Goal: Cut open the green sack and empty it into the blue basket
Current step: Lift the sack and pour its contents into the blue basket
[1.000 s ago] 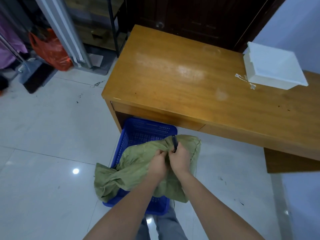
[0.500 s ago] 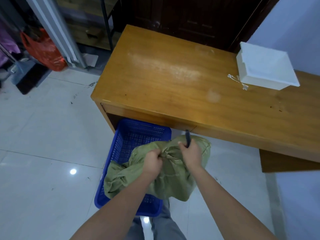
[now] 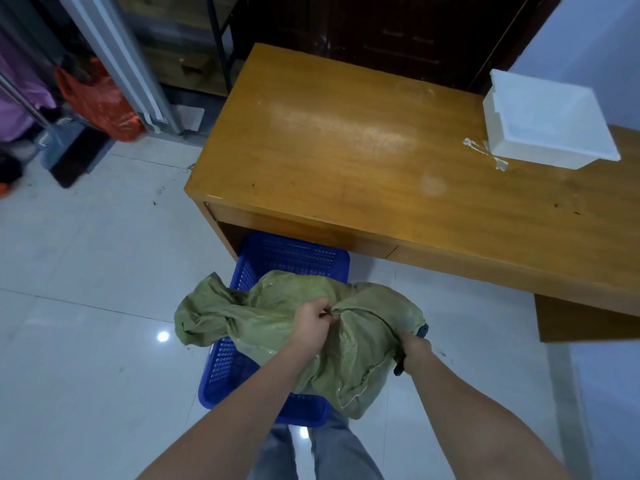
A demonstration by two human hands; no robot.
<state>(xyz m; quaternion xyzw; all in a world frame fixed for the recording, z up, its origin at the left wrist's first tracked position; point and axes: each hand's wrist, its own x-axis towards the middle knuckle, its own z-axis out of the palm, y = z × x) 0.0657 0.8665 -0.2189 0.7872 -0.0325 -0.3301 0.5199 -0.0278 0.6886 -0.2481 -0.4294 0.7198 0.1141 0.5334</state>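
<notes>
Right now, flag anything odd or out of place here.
White scraps litter the desk beside the white box, like broken-off bits. Nothing has spilled from the sack held over the basket.

Green sack (image 3: 277, 317): woven plastic cloth, crinkled, faint sheen, stitched hem along one edge. Blue basket (image 3: 294, 254): moulded plastic, perforated walls, smooth rim; wooden desk (image 3: 346, 150): varnished orange-brown top, glossy with a dull scuffed patch. White box (image 3: 547, 123): matt foam-like surface; floor (image 3: 86, 271): pale polished tiles, reflective.
</notes>
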